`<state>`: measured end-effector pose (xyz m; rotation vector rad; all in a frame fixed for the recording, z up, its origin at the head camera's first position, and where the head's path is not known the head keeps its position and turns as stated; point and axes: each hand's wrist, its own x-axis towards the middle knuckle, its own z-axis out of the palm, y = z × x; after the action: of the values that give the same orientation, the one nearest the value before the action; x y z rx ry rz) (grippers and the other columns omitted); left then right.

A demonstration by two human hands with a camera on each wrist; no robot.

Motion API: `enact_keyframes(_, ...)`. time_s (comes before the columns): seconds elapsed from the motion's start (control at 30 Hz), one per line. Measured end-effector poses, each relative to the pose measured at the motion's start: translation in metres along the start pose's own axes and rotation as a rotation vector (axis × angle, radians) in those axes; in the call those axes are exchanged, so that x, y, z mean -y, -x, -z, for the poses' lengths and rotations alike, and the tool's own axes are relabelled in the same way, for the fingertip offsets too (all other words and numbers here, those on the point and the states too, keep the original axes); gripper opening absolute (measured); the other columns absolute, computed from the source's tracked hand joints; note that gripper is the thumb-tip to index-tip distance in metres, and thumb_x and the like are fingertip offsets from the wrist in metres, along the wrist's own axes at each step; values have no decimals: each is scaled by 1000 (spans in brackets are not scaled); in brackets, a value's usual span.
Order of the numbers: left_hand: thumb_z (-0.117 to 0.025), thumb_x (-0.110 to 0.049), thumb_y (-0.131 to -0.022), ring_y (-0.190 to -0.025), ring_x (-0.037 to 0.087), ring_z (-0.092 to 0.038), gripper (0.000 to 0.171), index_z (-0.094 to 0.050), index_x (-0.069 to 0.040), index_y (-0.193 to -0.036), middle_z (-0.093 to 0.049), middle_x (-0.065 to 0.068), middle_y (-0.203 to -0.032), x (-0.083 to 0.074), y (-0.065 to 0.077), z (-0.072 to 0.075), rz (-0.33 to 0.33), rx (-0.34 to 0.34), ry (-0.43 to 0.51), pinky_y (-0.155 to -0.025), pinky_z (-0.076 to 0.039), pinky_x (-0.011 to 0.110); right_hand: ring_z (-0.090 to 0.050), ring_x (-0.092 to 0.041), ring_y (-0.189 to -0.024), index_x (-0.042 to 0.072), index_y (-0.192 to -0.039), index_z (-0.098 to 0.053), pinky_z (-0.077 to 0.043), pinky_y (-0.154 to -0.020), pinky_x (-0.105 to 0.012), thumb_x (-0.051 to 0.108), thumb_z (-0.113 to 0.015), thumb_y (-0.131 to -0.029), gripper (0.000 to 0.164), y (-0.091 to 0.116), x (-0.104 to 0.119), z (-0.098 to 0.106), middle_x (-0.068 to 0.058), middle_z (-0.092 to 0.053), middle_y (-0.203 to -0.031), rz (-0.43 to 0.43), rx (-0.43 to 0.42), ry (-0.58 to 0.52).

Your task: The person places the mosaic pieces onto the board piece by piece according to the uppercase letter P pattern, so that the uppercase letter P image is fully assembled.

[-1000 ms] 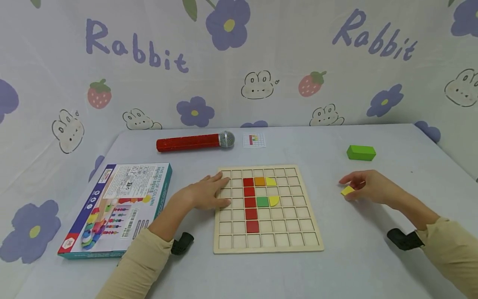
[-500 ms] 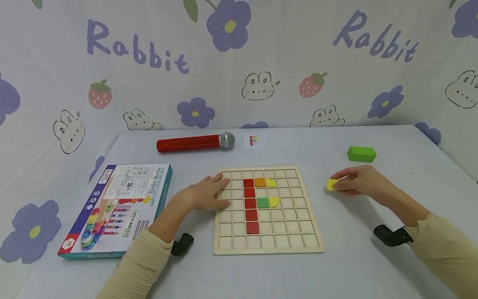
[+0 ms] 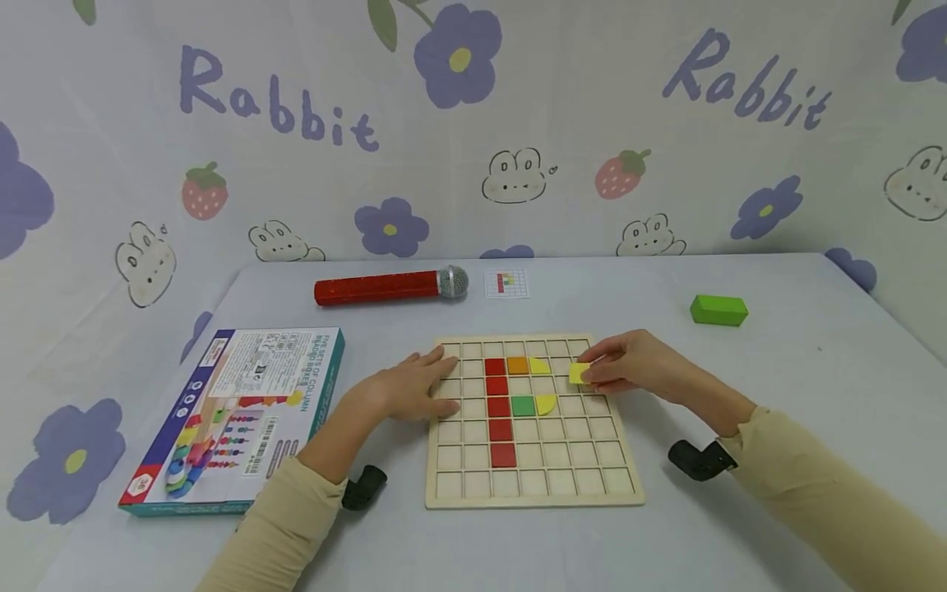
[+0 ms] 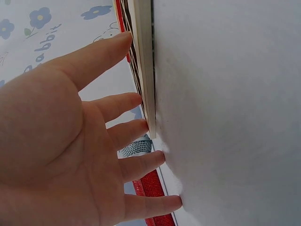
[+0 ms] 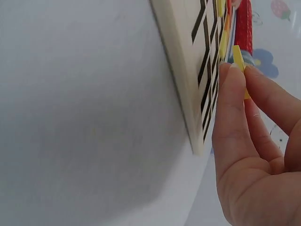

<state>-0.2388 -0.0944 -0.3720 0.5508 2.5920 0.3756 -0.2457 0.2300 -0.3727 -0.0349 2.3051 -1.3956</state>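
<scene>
My right hand [image 3: 638,363] pinches a yellow square tile [image 3: 579,373] between thumb and fingers, over the right side of a wooden grid board [image 3: 534,500]. In the right wrist view the yellow tile [image 5: 239,58] appears edge-on, above the board's surface. My left hand [image 3: 407,386] rests at the board's left edge with its fingers spread; in the left wrist view the thumb and some fingertips touch the board's edge [image 4: 146,70]. On the board lie a column of red tiles [image 3: 499,408], an orange tile [image 3: 517,366], a green tile [image 3: 523,405] and two rounded yellow tiles [image 3: 546,404].
Left of the board lies a flat toy box [image 3: 237,411]. A red microphone [image 3: 385,287] and a small card with a coloured grid [image 3: 506,284] lie behind the board. At the back right sits a green block [image 3: 719,310].
My right hand has carried the yellow square tile leftward from the bare table to above the board's right side. My left hand has stayed at the board's edge.
</scene>
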Motion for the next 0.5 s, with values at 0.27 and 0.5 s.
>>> enact_keyframes(0.27,-59,-43,-93,-143,35,-10,73,-25,-18,-153,-12,6,-159,-1,0,0,2,-2,-9,-110,-17,55,-66,-16,-72,-5,-112,-64,-56,-70,-27,10,-74,-84,34,-12,11,-25,-10,-68,-93,11,17,43)
enact_keyframes(0.5,-58,-44,-93,-143,35,-10,73,-25,-17,-153,-12,6,-158,-1,0,0,-2,0,-6,-110,-17,56,-65,-15,-68,-3,-111,-67,-55,-67,-26,12,-74,-84,32,-16,14,-35,-8,-68,-89,28,7,105)
